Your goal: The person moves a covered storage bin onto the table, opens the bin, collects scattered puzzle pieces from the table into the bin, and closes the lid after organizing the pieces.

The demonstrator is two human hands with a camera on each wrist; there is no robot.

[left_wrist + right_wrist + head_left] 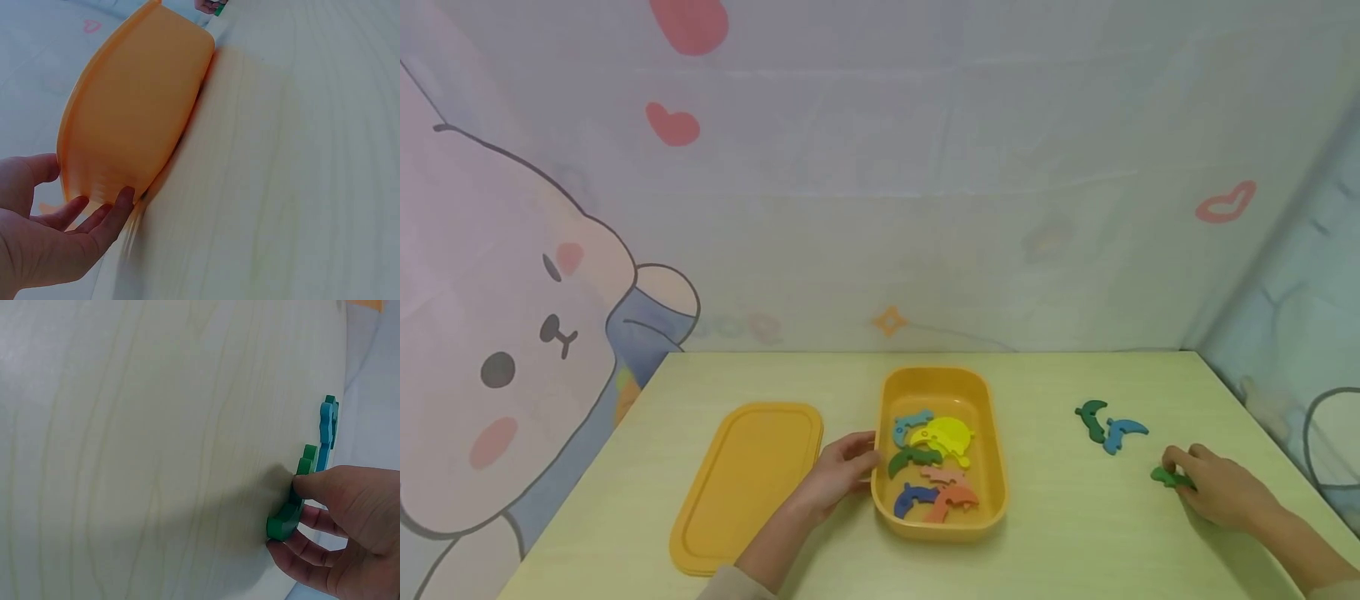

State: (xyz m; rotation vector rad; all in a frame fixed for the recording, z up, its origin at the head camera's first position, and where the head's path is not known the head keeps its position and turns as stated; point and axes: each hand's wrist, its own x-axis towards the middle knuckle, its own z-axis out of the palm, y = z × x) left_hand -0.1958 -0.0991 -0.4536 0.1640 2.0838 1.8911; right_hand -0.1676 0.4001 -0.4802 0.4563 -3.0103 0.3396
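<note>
A yellow plastic box [937, 534] stands in the middle of the table with several coloured animal-shaped toy pieces in it, among them a yellow round-bodied piece [951, 435] and a dark blue curved piece [913, 497]. My left hand [842, 471] touches the box's outer left wall; the left wrist view shows its loosely bent fingers [119, 215] against that wall and the thumb at the rim. At the right, my right hand [1221, 487] pinches a green toy piece [286, 519] between thumb and fingers, low over the table. A blue curved piece [1123, 433] and a dark green one [1092, 419] lie beyond it.
A flat yellow lid [748, 487] lies on the table left of the box. Behind the table's far edge hangs a printed cloth [940, 250] with hearts and a cartoon bear. More cloth hangs along the right side.
</note>
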